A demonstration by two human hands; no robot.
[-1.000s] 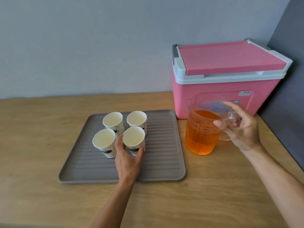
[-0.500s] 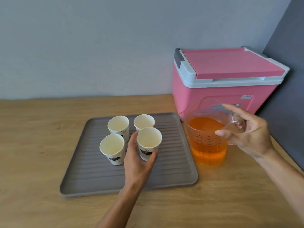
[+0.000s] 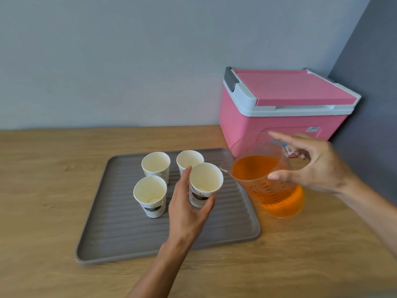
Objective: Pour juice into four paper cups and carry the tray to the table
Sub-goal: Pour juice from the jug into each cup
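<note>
Head view: spout at the cup rim, no juice in any cup yet

Starting at the tray's (image 3: 129, 239) left half, the front-left cup (image 3: 150, 196) and back-left cup (image 3: 156, 164) stand upright and close together, and both look empty. The back-right cup (image 3: 189, 159) stands just behind the one being served. At the tray's middle the left hand (image 3: 187, 209) wraps the front-right cup (image 3: 205, 181), with the thumb up its left wall and the fingers curled under its right side. Whether the cup's base rests on the tray or is slightly raised cannot be told.

Over the tray's right edge hangs the clear jug (image 3: 270, 186), tilted toward the tray, with its spout (image 3: 225, 166) just beside that cup's rim. The juice (image 3: 279, 198) is orange and fills well over half the jug. Off the tray's right side, the right hand (image 3: 318, 168) grips the jug's handle with the lower fingers curled through it, the thumb reaching along the wall and the forefinger stretched above the rim. A pink cooler (image 3: 279, 117) sits beyond the tray's far right corner.

To pour well, the person should probably bring the spout over the cup's mouth before tipping further. The tilt should rise slowly, because so full a jug will likely surge. The left hand should brace the light paper wall without squeezing it, and the pour should stop short of the rim so the cups survive being carried.
</note>
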